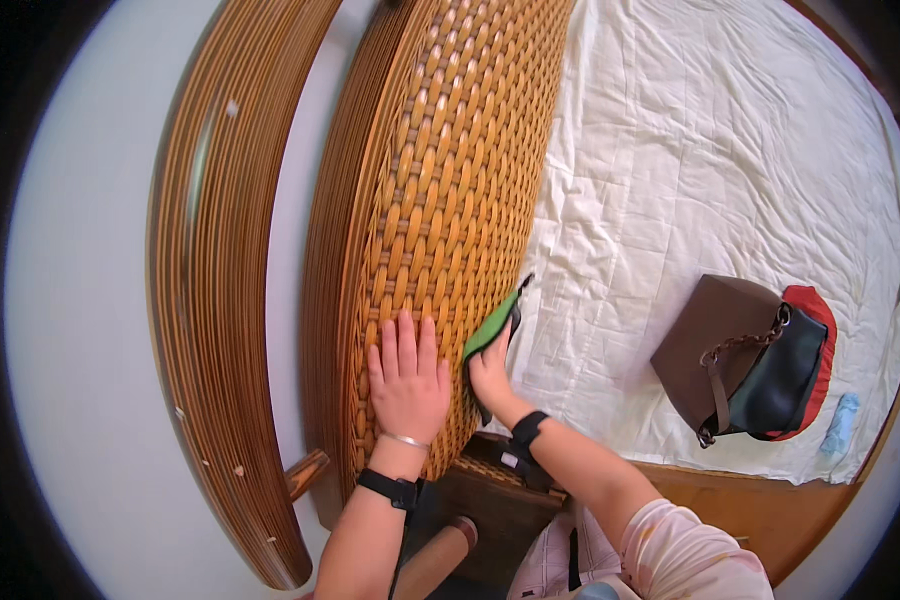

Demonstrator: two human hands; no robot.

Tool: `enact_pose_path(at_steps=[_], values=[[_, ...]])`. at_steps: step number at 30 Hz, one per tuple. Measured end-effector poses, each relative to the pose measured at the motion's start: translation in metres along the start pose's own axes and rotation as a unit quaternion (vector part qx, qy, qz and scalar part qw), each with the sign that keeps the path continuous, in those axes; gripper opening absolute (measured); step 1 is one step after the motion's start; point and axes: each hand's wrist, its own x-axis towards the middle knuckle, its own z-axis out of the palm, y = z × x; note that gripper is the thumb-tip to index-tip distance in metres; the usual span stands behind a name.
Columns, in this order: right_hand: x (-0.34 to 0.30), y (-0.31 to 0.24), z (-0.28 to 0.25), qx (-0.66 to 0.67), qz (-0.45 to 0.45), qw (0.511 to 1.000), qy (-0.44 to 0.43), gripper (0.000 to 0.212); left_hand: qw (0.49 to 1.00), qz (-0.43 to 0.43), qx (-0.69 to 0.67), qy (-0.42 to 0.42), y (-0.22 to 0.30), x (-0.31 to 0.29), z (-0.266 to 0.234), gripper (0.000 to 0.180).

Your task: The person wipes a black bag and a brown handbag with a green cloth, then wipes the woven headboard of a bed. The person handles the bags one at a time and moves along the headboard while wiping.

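Head view: you are pressing your left hand (407,385) flat on the woven panel (450,200), fingers spread and open, gripping nothing, palm down near the panel's lower end. Your right hand (490,375) is closing around a green cloth (492,330), fingers clamped on it, and it is sitting at the panel's right edge, just beside your left hand. The cloth is touching the weave, one corner sticking up toward the sheet (710,180). The sheet is lying wrinkled over the bed to the right of the panel. A brown bag (715,345) is lying on the sheet, well apart from your hands, with a black-and-red bag (792,375) touching it on its right. A small blue packet (841,423) is lying near the sheet's lower right edge. A curved wooden frame (205,300) is standing left of the panel, against the white wall (80,300). You are wearing black bands on both wrists.
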Motion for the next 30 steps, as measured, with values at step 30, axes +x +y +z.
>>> enact_pose_path(at_steps=[30], values=[[0.152, -0.115, -0.06, -0.161, -0.313, 0.932, -0.091, 0.063, 0.999, 0.017, 0.042, -0.011, -0.011, 0.116, 0.002, 0.059]])
